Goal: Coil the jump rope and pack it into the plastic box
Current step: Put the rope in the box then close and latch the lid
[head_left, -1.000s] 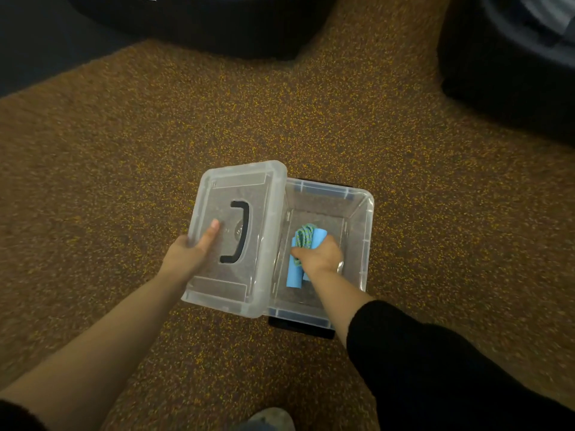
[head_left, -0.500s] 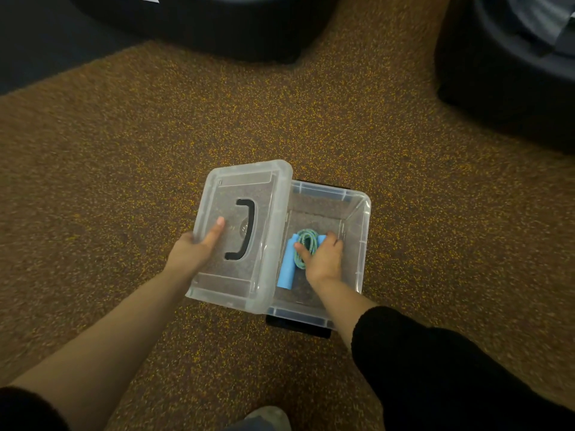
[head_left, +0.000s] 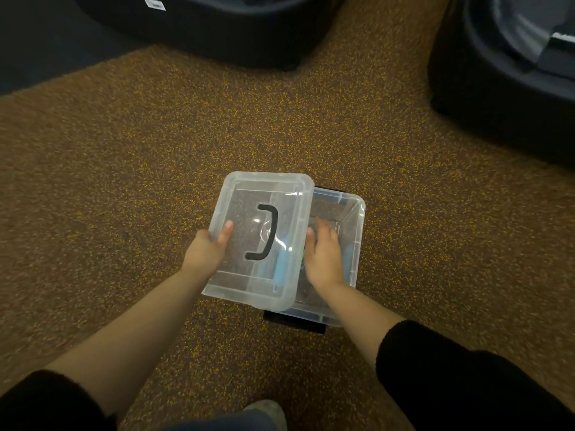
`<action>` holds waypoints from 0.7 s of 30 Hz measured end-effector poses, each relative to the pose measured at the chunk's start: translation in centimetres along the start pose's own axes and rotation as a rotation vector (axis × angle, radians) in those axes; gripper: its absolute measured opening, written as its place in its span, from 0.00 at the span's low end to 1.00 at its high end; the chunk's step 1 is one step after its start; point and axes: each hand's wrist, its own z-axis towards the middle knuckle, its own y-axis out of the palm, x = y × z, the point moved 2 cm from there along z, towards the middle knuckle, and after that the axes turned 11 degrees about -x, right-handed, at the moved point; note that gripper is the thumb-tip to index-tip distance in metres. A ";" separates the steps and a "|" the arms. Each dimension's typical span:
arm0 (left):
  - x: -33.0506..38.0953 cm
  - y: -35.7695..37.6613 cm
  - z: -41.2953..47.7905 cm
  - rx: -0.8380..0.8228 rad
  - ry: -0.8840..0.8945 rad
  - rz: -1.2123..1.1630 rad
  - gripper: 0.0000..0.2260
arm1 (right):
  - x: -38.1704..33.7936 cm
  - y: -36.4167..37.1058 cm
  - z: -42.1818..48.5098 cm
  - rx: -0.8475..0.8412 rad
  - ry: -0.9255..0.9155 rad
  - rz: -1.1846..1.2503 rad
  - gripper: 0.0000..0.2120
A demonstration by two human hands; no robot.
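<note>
A clear plastic box point(head_left: 358, 234) stands on the speckled brown carpet. Its clear lid point(head_left: 249, 194), with a black handle point(head_left: 265, 234), lies tilted across the box's left half. My left hand point(head_left: 208, 247) grips the lid's left edge, thumb on top. My right hand point(head_left: 323, 257) hovers over the box's open right half, right beside the lid's right edge, with its fingers spread and nothing in them. The jump rope is in the box; one blue handle point(head_left: 279, 266) shows blurred through the lid, and my right hand hides most of the rest.
A large dark bin point(head_left: 217, 23) stands at the back and another dark bin point(head_left: 510, 82) at the right. The box's black latch point(head_left: 294, 322) sticks out at its near side. A shoe tip point(head_left: 265, 412) shows at the bottom edge.
My right hand has let go of the rope and lifted out of the box. My left hand has slid the lid rightward, so it covers the box's left half.
</note>
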 end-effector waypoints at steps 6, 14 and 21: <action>1.6 1.6 -1.2 0.000 -0.029 0.050 0.29 | -1.7 -3.5 -3.8 0.076 -0.185 0.161 0.18; 2.6 3.9 -3.6 0.005 -0.008 0.084 0.21 | -1.3 -5.6 -5.1 0.046 -0.124 -0.145 0.26; 3.0 5.6 -4.3 0.011 -0.021 0.192 0.23 | -0.3 -6.3 -5.1 0.064 -0.040 -0.069 0.27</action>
